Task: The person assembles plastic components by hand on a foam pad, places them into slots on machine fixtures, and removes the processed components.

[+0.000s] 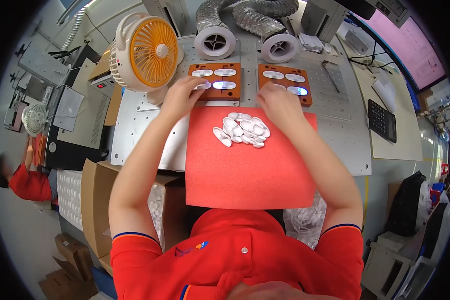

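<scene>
My left hand [183,96] reaches to the left orange fixture block [235,96], its fingers closed on a white oval plastic piece [204,86] in the front left slot. Beside that, another white oval piece [224,85] glows blue-white. My right hand [280,104] is at the front left slot of the right orange fixture block [305,100]. Its fingers are bent together and hide most of what lies there. One oval piece [298,91] on this block is lit blue at its right end. Between my forearms, a loose pile of white oval pieces [242,129] lies on a red mat [250,175].
An orange-and-white fan [155,51] stands left of the blocks. Two silver ducts with round white mouths [215,43] rest behind them. A calculator [382,121] lies at the right. Open cardboard boxes [97,200] stand lower left. Another person in red [31,183] works at far left.
</scene>
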Demonstrator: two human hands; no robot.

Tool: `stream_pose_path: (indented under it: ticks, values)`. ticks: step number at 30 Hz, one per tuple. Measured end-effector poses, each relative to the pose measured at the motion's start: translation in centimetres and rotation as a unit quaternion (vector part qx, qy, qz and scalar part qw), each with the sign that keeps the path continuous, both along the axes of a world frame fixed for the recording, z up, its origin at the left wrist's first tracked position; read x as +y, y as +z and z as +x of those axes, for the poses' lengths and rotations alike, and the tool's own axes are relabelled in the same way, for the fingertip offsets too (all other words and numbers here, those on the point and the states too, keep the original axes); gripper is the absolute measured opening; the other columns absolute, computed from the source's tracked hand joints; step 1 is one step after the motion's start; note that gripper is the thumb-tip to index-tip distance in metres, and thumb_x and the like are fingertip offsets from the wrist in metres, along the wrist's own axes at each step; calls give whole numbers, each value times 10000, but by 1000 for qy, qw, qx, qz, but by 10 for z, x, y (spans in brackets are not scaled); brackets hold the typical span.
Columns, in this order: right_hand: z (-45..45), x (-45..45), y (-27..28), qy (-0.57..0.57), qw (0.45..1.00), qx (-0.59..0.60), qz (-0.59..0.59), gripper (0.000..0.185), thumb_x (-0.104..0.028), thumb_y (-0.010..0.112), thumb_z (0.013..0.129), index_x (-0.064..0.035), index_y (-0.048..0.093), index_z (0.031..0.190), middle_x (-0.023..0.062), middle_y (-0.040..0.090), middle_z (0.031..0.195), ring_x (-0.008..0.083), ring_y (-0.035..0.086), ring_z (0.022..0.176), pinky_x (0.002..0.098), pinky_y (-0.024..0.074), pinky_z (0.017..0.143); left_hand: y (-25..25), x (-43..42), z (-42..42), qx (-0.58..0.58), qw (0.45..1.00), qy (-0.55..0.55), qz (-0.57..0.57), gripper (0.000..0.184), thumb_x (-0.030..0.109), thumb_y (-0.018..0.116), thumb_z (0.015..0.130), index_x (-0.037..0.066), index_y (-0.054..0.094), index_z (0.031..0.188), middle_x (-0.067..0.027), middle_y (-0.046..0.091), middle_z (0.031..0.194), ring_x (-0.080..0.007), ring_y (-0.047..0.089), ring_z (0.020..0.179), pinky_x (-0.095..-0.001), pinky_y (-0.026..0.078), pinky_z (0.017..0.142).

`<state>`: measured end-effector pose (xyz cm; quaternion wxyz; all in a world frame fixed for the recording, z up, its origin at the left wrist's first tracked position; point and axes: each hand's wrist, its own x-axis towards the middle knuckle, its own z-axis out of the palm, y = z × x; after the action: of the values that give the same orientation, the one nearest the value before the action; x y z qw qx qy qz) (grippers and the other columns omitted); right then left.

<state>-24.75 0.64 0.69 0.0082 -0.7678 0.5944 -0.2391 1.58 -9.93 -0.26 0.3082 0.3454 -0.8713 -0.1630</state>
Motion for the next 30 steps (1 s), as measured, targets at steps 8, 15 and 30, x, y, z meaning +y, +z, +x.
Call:
stream_pose_path:
  ticks: [8,15,30]
  values:
    - [-10,-64,-12,-123,949,264,121,154,-27,619,802,-38,662,949,150,636,1079,302,677,938,401,566,726,28,-46,-10,-277,956,-69,61,182,61,638,775,93,708,940,-99,617,1020,-297,640,879,-400,513,772]
    - [-13,-100,-16,-188,959,208,35,111,-62,625,806,-44,664,908,133,657,993,314,675,915,397,560,741,11,-90,-28,-290,953,-62,-61,265,79,677,724,96,636,985,-116,595,995,-338,632,860,-408,516,754]
    - [-28,-10,6,3,995,91,47,217,-139,670,754,-117,588,954,57,609,952,262,651,837,411,525,700,-8,-35,3,6,995,87,46,225,138,713,719,61,592,893,-87,600,854,-232,629,709,-344,503,675]
